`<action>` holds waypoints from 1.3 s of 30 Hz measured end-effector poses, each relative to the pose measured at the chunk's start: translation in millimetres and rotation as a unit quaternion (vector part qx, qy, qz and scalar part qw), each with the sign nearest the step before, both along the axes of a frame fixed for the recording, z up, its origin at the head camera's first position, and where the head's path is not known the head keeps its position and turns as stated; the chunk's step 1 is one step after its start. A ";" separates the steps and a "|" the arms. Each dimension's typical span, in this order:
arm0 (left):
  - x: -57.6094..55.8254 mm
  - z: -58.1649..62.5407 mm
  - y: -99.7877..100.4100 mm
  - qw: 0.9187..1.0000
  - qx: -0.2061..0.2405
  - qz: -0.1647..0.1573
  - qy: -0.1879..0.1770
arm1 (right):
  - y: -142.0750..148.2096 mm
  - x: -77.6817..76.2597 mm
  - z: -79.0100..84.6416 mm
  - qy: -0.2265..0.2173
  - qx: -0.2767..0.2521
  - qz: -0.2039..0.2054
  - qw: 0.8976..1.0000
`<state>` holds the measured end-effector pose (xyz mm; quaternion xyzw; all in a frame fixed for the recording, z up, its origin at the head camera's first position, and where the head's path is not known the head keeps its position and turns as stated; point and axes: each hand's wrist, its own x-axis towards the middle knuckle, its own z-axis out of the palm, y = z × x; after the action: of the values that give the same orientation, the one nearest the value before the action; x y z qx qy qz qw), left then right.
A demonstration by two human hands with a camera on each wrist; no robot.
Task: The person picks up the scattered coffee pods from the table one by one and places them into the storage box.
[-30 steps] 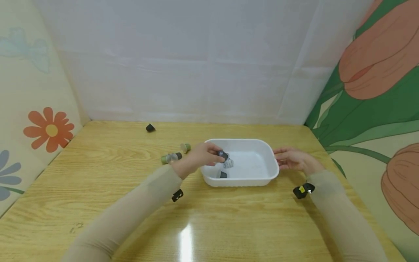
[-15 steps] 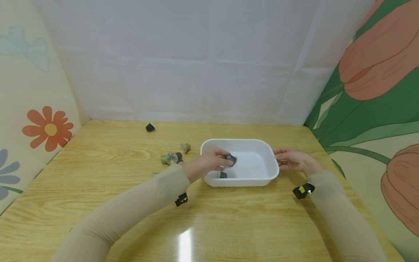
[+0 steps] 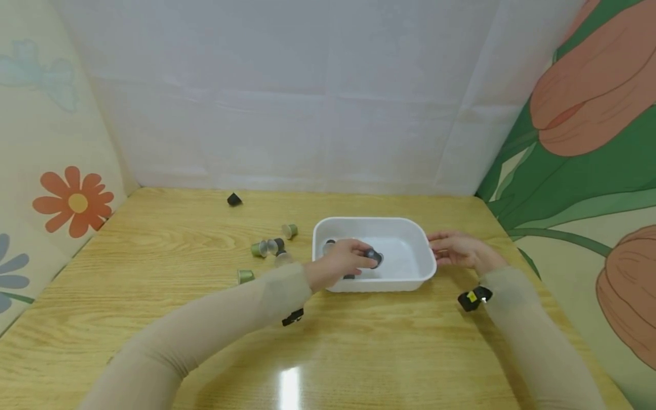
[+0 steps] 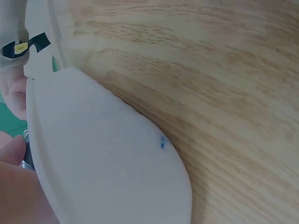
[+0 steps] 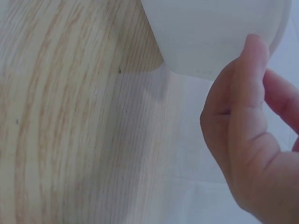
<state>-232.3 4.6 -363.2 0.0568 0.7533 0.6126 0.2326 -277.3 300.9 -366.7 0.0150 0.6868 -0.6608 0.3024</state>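
My left hand [image 3: 340,263] reaches inside the white plastic tub [image 3: 379,286], pinching a dark coffee capsule [image 3: 373,255] between thumb and fingers, low over the tub floor. In the left wrist view, a bit of that capsule [image 4: 29,156] shows past the thumb, mostly hidden by the tub wall. Two other capsules lie in the tub: one [image 3: 329,245] at the left end, one dark [image 3: 349,277] partly behind the hand. My right hand [image 3: 456,249] touches the tub's right end from outside; in the right wrist view its thumb lies extended along the wall near the rim.
Left of the tub, several capsules lie on the wooden table: a green one [image 3: 289,230], another green one [image 3: 258,249], a dark one [image 3: 279,245] and a green one [image 3: 245,276] nearer the front. A small black object [image 3: 234,199] sits near the back edge.
My left hand has moved right and slightly toward me inside the tub with the dark capsule, uncovering a capsule at the left end. The right hand has stayed at the tub's right end.
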 end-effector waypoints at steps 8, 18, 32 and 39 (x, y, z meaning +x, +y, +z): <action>3.0 -0.6 1.0 1.000 -0.017 0.002 0.011 | -0.4 -0.8 1.8 0.000 0.003 -0.002 1.000; 9.0 7.6 -17.6 0.998 -0.002 -0.005 0.060 | 0.7 -1.6 1.0 -0.001 0.003 0.000 1.000; 25.9 24.6 -91.2 0.995 -0.023 0.004 0.101 | -0.1 0.4 2.9 -0.011 -0.011 -0.001 1.000; 33.4 24.4 -117.0 0.990 -0.048 0.011 0.135 | -0.8 0.4 1.9 -0.008 -0.012 -0.001 1.000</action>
<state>-198.9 -112.4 -338.8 0.1196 0.8071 0.5647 0.1243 -276.8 300.1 -364.8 0.0176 0.6762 -0.6694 0.3072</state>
